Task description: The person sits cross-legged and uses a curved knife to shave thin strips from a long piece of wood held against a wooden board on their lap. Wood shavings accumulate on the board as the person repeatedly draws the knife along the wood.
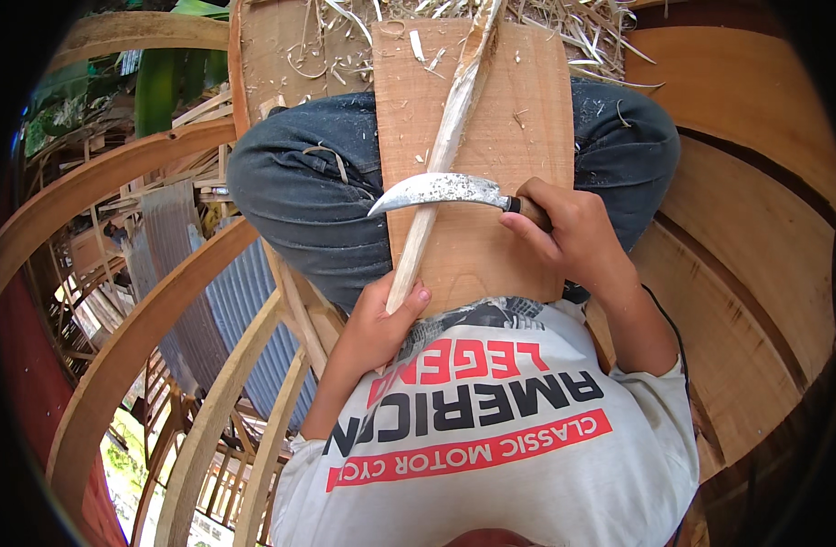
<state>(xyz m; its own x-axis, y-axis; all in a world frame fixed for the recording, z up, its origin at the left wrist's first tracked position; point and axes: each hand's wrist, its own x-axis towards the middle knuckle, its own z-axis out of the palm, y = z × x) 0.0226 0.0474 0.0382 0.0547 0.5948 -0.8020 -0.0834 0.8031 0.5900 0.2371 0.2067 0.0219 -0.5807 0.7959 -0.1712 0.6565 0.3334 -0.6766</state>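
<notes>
A pale, partly shaved wooden stick (pixel 445 137) slants across a flat wooden board (pixel 527 109) that lies over my lap. My left hand (pixel 381 319) is closed round the stick's near end, at the board's lower left edge. My right hand (pixel 573 228) grips the dark wooden handle of a curved sickle knife (pixel 441 189). Its grey, speckled blade lies across the stick and points left, past the board's left edge. Toward the far end, darker rough wood shows on the stick, which runs out of view at the top.
Curly wood shavings (pixel 582 41) heap beyond the board, and small chips lie on it. Curved wooden ribs (pixel 117 164) stand at my left, with corrugated metal sheets (pixel 254 301) below them. Wide wooden planks (pixel 737 246) line my right side. My jeans-clad knees flank the board.
</notes>
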